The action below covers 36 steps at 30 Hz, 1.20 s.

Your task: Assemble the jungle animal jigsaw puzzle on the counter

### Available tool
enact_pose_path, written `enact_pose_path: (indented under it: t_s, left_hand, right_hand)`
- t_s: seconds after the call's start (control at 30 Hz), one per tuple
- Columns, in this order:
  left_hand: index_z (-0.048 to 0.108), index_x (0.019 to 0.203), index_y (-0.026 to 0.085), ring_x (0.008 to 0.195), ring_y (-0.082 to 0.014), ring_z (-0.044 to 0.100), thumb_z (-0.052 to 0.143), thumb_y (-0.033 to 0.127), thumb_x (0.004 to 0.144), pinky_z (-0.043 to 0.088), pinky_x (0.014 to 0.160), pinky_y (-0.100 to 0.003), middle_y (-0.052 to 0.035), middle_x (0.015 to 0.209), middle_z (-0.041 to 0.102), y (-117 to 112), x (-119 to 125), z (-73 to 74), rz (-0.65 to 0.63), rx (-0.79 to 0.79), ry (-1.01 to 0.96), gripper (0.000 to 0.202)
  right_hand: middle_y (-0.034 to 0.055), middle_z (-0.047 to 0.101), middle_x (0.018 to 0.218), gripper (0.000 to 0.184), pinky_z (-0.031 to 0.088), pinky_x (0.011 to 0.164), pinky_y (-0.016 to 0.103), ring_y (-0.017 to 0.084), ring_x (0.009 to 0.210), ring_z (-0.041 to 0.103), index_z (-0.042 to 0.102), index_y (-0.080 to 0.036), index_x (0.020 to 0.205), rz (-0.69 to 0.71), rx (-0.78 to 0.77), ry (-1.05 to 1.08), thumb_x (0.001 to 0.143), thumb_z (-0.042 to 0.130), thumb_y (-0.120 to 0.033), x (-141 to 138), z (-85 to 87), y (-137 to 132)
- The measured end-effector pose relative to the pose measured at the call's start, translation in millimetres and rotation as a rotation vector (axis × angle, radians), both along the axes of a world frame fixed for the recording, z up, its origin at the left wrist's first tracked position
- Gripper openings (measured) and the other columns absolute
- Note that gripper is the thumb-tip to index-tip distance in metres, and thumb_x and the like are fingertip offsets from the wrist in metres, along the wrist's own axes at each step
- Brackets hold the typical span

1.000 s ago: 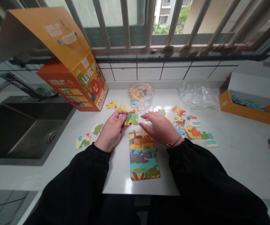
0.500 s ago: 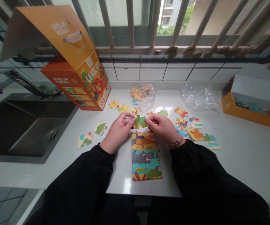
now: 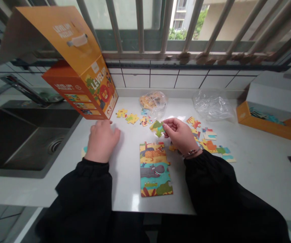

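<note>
My right hand (image 3: 179, 134) pinches a green and yellow jigsaw puzzle piece (image 3: 156, 128) between thumb and fingers. That piece hovers just above the joined puzzle section (image 3: 156, 172), which shows a leopard, a hippo and a crocodile. Over on the left, my left hand (image 3: 102, 140) reaches down over the counter, thumb spread away from the fingers. It covers the spot of a loose piece, and I see nothing held in it. The edge of another loose puzzle piece (image 3: 84, 151) peeks out beside its wrist. Yellow puzzle pieces (image 3: 131, 118) lie beyond the hands.
More puzzle pieces (image 3: 210, 145) are scattered to the right. Along the back stand an orange puzzle box (image 3: 84, 91), a bag of pieces (image 3: 153, 100) and a crumpled clear bag (image 3: 213, 105). An open orange carton (image 3: 274, 121) sits far right; a sink (image 3: 34, 135) is left.
My left hand has let go of the puzzle piece and moved left over the loose pieces there. The right hand keeps the piece, now turned at an angle.
</note>
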<state>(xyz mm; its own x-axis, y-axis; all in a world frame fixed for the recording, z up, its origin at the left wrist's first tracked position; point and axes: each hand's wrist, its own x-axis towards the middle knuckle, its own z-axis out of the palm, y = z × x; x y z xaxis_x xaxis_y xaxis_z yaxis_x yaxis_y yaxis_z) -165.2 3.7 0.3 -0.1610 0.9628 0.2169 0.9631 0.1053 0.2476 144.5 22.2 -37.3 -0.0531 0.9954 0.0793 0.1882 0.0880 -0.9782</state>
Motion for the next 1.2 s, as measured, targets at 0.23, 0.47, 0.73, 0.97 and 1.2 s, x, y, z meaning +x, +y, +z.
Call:
enact_pose_path:
  t_s: [0.23,0.47,0.73,0.97,1.2]
  left_hand:
    - [0.075,0.109,0.014,0.114,-0.0430,0.067,0.065,0.061,0.088,0.054,0.105,-0.053,-0.0228,0.117,0.069,1.1,-49.0,-10.9,-0.113,-0.302,0.201,0.053]
    - [0.071,0.091,0.021,0.089,-0.0336,0.070,0.073,0.052,0.083,0.055,0.083,-0.044,-0.0132,0.094,0.073,7.0,-48.7,-2.3,-0.188,-0.311,0.105,0.032]
    - [0.076,0.103,0.014,0.110,-0.0395,0.070,0.085,0.051,0.075,0.054,0.101,-0.049,-0.0186,0.110,0.073,9.0,-49.8,-7.9,-0.126,-0.248,0.003,0.048]
    - [0.071,0.102,0.022,0.078,-0.0212,0.068,0.084,0.053,0.082,0.049,0.071,-0.032,-0.0029,0.088,0.073,6.1,-4.0,-0.5,-0.292,-0.192,-0.672,0.038]
    - [0.083,0.113,0.022,0.084,-0.0210,0.071,0.081,0.048,0.090,0.054,0.075,-0.033,-0.0056,0.101,0.082,21.2,54.5,-27.2,-0.468,-0.261,-0.784,0.035]
  right_hand:
    - [0.0052,0.078,0.088,0.033,0.058,0.059,0.034,0.019,0.063,0.071,0.073,-0.022,0.109,-0.196,-0.020,-0.079,0.093,0.073,-0.051,16.0,-8.1,14.1]
    - [0.0056,0.078,0.088,0.031,0.057,0.058,0.034,0.019,0.064,0.071,0.073,-0.022,0.110,-0.189,-0.020,-0.138,0.095,0.072,-0.050,13.5,-6.0,13.1]
    - [0.0078,0.080,0.093,0.031,0.059,0.068,0.035,0.022,0.078,0.072,0.077,-0.022,0.110,-0.203,0.060,-0.250,0.097,0.069,-0.049,16.6,-11.5,14.2]
    - [0.0072,0.079,0.093,0.029,0.059,0.071,0.035,0.022,0.080,0.072,0.077,-0.022,0.109,-0.181,0.059,-0.254,0.097,0.068,-0.047,14.8,-9.0,14.0]
    - [0.0069,0.078,0.091,0.028,0.058,0.071,0.035,0.022,0.080,0.073,0.077,-0.022,0.109,-0.184,0.041,-0.240,0.097,0.068,-0.045,13.5,-6.0,12.6]
